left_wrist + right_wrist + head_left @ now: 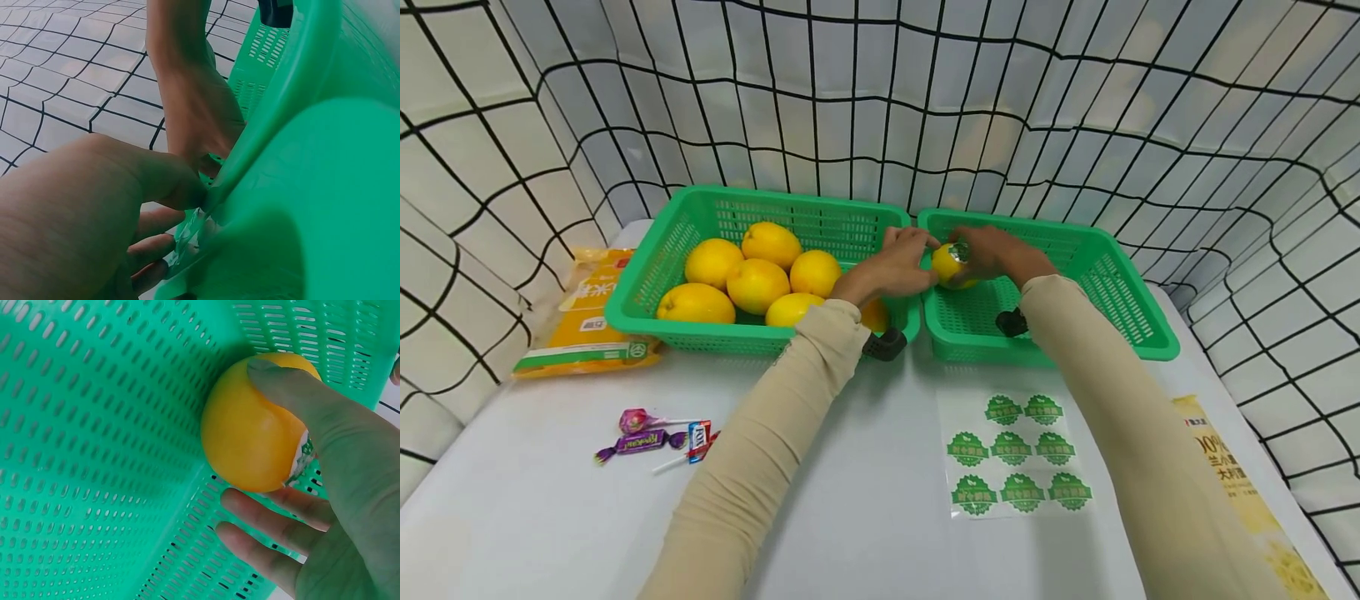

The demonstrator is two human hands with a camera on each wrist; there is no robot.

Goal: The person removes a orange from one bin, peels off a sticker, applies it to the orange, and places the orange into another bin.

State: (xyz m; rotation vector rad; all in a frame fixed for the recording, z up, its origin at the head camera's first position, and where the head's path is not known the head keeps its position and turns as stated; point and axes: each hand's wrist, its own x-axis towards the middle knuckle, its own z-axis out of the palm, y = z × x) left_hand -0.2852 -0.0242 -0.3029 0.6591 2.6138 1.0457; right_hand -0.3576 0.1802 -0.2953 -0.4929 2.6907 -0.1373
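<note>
My right hand (988, 252) is inside the right green basket (1120, 287), holding a yellow lemon (253, 434) near its left end. The thumb lies across the lemon's top, other fingers spread below it. A green-and-white sticker (303, 456) shows on the lemon's side, partly hidden by the hand. My left hand (891, 265) reaches over the right end of the left green basket (647, 279), its fingers fairly straight and right at the adjoining rims. In the left wrist view, that hand's thumb and fingers lie beside the green rim (275, 125). Several lemons (758, 286) fill the left basket.
A clear sheet of round green stickers (1011, 450) lies before the right basket. Wrapped candies (640, 442) and lollipops are at front left. An orange bag (587, 321) stands left, a yellow packet (1240, 492) right. Black netting (850, 100) surrounds the table.
</note>
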